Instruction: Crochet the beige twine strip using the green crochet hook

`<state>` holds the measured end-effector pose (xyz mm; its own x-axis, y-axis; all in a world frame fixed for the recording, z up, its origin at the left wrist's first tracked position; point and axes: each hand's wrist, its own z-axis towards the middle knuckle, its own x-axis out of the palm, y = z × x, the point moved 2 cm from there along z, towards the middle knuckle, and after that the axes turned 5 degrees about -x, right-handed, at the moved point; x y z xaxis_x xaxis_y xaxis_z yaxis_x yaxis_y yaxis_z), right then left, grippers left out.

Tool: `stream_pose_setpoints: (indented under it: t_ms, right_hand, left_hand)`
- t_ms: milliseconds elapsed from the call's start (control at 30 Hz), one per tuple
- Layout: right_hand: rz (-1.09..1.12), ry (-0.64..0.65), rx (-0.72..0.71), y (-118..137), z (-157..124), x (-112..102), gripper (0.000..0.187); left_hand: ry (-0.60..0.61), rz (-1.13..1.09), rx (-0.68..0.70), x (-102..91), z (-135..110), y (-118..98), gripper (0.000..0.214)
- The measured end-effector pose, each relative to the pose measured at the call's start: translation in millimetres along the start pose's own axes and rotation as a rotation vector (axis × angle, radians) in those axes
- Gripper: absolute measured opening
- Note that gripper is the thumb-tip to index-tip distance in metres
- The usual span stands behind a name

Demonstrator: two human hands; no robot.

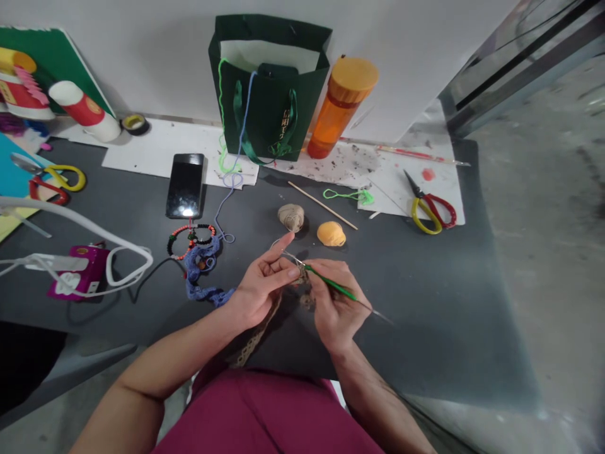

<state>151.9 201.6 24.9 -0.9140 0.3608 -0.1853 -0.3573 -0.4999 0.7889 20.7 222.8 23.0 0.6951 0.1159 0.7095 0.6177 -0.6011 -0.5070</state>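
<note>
The thumb and fingers of the right hand (333,302) were closed around a green-handled crochet hook (331,284), its metal tip pointing toward the left hand (262,284). That hand pinched the upper end of a beige crochet strip (258,337) between thumb and curled fingers, while its index finger stood raised with a thin thread across it. The strip trailed down from the pinch toward the person's lap, over the near edge of the dark table (425,302). Just beyond the hands lay a beige yarn ball (291,217) and an orange yarn ball (331,234), close together but apart, with a wooden stick (322,205) behind them. A blue crochet strip (203,277) and beaded bracelets (189,239) lay to the left, near a phone (185,185). A green gift bag (269,88) and an orange bottle (341,107) stood against the wall, and scissors (432,208) rested on paper at the right.
</note>
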Motion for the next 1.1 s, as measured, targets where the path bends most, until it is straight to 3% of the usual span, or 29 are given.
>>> stream_pose_setpoints:
  t_ms: [233,567,800,967,1100]
  right_hand:
    - [0.148,-0.071,0.360,-4,-9,-1,0.006]
    - [0.156,-0.162,0.535,-21,-19,-6,0.023]
    - [0.451,-0.189,0.724,-10,0,2,0.022]
    - [0.453,-0.068,0.663,-7,-4,3,0.019]
    - [0.301,0.015,0.448,-7,-6,-1,0.009]
  left_hand:
    - [-0.013,-0.018,-0.017,-0.7,0,-3,0.070]
    - [0.015,0.004,-0.006,-1.0,1,-3,0.055]
    - [0.054,0.012,-0.015,-0.6,1,-3,0.046]
    - [0.057,0.031,-0.001,-0.2,-1,1,0.054]
    - [0.026,0.045,0.059,-1.2,-1,1,0.055]
